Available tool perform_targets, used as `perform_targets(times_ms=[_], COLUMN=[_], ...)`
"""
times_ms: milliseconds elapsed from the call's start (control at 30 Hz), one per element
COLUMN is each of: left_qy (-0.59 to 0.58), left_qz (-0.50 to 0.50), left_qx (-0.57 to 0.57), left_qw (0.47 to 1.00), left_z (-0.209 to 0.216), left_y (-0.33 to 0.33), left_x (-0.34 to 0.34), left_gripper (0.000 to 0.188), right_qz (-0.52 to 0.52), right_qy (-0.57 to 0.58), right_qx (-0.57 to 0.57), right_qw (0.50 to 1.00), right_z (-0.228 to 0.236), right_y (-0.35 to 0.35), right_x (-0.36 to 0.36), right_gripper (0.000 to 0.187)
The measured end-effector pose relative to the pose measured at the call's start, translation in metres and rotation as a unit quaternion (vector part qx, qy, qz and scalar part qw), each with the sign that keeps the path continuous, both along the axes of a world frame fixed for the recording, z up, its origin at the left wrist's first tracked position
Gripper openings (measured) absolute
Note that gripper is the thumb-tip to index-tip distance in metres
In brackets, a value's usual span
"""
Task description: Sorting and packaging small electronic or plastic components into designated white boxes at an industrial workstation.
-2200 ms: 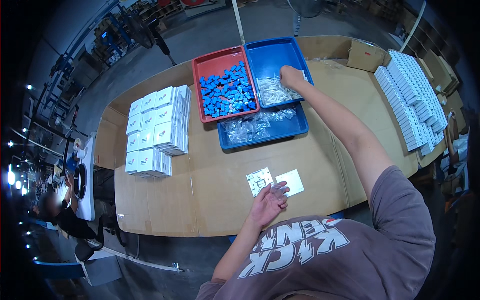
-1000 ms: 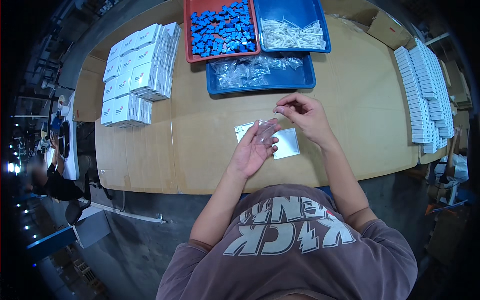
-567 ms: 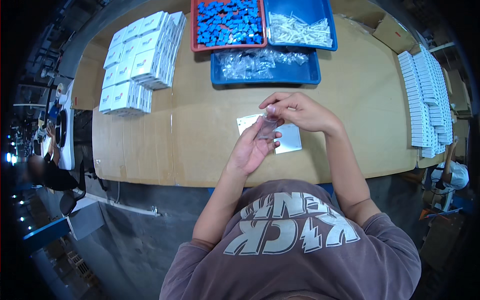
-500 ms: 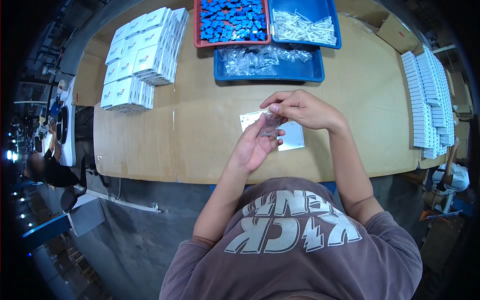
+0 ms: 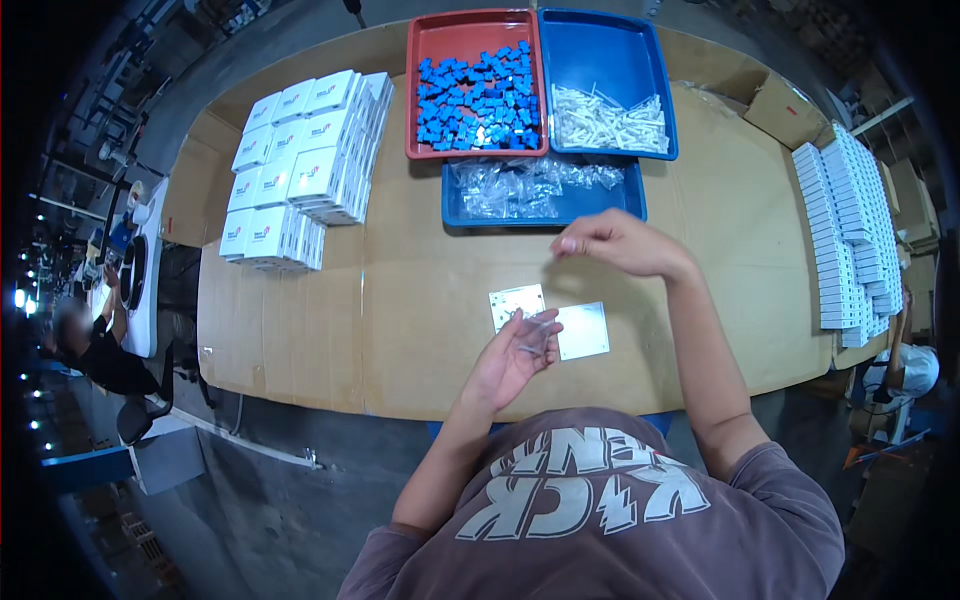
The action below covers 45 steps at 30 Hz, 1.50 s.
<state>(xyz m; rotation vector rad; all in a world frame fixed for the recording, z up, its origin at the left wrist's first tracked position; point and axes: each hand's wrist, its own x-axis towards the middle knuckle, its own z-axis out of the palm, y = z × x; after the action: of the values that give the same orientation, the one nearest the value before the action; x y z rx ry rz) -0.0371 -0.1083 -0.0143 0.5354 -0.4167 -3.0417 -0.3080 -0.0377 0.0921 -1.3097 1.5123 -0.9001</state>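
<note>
My left hand (image 5: 505, 368) is closed around a small clear plastic bag (image 5: 537, 334), which lies over its fingers with the thumb on top. My right hand (image 5: 625, 246) is raised above and to the right of it, apart from the bag. Its fingers are curled toward the thumb, and whatever they may hold is hidden. Beneath my left hand a white square piece (image 5: 515, 299) with small dark marks lies on the cardboard, partly covered. A plain white square piece (image 5: 583, 331) lies beside it on the right.
Ahead stand a red tray (image 5: 424, 140) of blue parts, a blue tray (image 5: 605, 50) of white stick-like parts and a lower blue tray (image 5: 545, 221) of clear bags. White boxes are stacked left (image 5: 290, 170) and right (image 5: 848, 240). People sit at both sides.
My right hand has come away from the bag and moved toward the trays. The bag stays in my left hand. The whole view has shifted, showing more of the trays.
</note>
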Motion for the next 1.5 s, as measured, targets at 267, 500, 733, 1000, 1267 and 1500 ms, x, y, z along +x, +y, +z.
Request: perform_targets(times_ms=[267, 500, 733, 1000, 1267, 1500], left_qy=[-0.017, -0.03, -0.031, -0.031, -0.048, -0.001], left_qz=[0.013, 0.024, 0.036, 0.034, 0.044, 0.053], left_qx=[0.024, 0.0, 0.001, 0.003, 0.035, 0.09], left_qw=[0.999, 0.999, 0.999, 0.999, 0.997, 0.995], left_z=[-0.004, 0.003, -0.002, 0.0, -0.002, 0.003], left_y=[0.002, -0.001, -0.006, -0.006, -0.002, -0.015], left_x=[0.013, 0.016, 0.019, 0.013, 0.012, -0.016], left_gripper=[0.059, 0.058, 0.057, 0.057, 0.057, 0.055], right_qz=[-0.266, -0.31, -0.243, -0.274, -0.37, -0.353], right_qy=[0.281, 0.411, 0.534, 0.495, -0.16, -0.066], right_qx=[-0.063, -0.06, -0.055, -0.056, -0.228, -0.16], right_qw=[0.92, 0.855, 0.808, 0.823, 0.886, 0.919], right_z=[-0.01, -0.03, -0.05, -0.043, 0.015, -0.043], right_y=[-0.055, -0.125, -0.156, -0.149, -0.11, -0.048], right_x=[-0.124, -0.159, -0.181, -0.189, -0.136, -0.057], right_gripper=[0.032, 0.028, 0.026, 0.018, 0.021, 0.025])
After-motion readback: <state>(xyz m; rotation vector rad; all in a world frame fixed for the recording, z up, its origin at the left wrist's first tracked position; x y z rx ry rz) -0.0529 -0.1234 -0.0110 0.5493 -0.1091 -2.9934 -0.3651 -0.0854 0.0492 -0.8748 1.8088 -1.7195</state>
